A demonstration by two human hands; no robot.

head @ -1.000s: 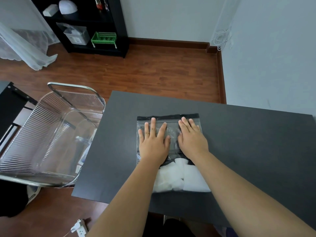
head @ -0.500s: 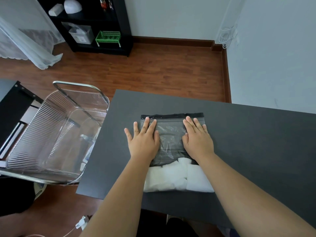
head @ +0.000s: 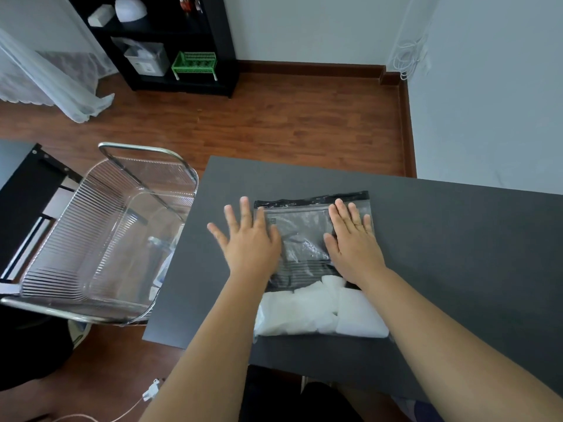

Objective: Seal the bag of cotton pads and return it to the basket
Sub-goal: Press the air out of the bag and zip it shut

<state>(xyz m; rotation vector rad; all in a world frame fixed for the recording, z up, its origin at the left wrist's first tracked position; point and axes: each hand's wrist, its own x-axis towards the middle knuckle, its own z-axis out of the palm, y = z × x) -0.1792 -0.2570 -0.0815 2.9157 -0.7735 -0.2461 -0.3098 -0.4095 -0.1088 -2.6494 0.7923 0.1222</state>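
Observation:
A clear zip bag (head: pixel 304 239) with a black strip along its far edge lies flat on the dark grey table (head: pixel 457 254). White cotton pads (head: pixel 320 312) fill its near end. My left hand (head: pixel 248 242) lies flat with spread fingers at the bag's left edge, mostly on the table. My right hand (head: pixel 355 243) presses flat on the bag's right part, fingertips just short of the black strip. The clear ribbed basket (head: pixel 100 239) with a metal handle stands to the left of the table, lower down.
A black shelf unit (head: pixel 170 41) with a small green basket (head: pixel 194 63) stands on the wooden floor at the back. A white curtain (head: pixel 45 77) hangs at the far left. A white plug and cable (head: pixel 149 391) lie on the floor near me.
Both hands have slid apart across the bag, the left one going left past the bag's edge, the right one going right. The bag's clear middle now shows between them.

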